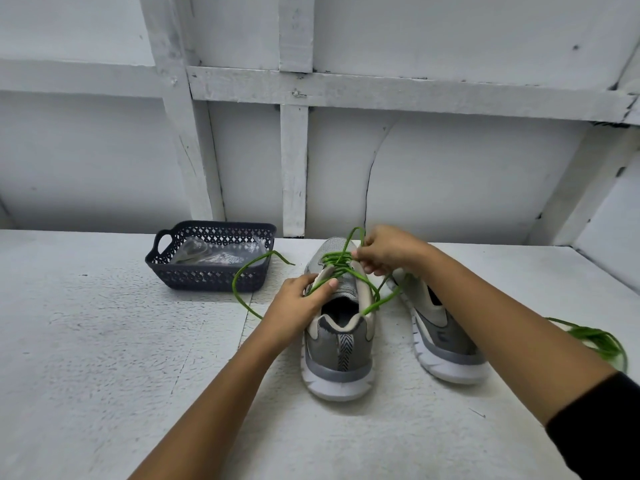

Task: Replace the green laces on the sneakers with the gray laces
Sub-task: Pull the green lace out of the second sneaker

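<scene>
One view only — a wide-angle camera worn on the person's head, looking forward and down across the white bench [104,358] from its near edge toward its far edge, where the white panelled wall [450,168] rises. It sits close above the bench, which fills the lower half — the wall fills the upper.
</scene>
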The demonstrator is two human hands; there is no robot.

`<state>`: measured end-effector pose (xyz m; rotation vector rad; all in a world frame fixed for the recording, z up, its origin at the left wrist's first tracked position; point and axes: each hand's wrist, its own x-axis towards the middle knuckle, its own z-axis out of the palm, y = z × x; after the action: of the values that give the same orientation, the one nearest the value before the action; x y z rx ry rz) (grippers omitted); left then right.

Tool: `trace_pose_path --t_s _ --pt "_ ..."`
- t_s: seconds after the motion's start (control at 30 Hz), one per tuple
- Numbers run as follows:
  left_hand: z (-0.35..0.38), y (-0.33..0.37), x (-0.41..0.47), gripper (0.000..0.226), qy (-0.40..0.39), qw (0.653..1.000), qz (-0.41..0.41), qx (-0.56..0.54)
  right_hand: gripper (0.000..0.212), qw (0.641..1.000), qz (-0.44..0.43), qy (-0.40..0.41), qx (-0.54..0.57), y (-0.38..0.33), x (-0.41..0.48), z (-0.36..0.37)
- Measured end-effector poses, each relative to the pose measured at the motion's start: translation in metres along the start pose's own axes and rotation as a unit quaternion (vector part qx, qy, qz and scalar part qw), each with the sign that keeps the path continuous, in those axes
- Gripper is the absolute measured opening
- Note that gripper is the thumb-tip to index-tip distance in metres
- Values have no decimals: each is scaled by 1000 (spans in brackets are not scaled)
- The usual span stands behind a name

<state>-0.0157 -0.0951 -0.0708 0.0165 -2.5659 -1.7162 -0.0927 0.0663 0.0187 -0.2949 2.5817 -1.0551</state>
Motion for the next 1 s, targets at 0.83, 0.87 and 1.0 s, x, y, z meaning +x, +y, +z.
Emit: trace_pose_path --t_s 0.83,0.87,1.0 --pt "-1 12 -8 39 18 1000 4 -1 32 995 51 41 78 -5 -4 -9" --pt "-1 12 -8 32 19 1000 6 -1 30 998 42 8 41 -2 -5 -2" --pt "-1 16 -10 22 23 1000 17 1 30 998 4 57 39 1 -6 0"
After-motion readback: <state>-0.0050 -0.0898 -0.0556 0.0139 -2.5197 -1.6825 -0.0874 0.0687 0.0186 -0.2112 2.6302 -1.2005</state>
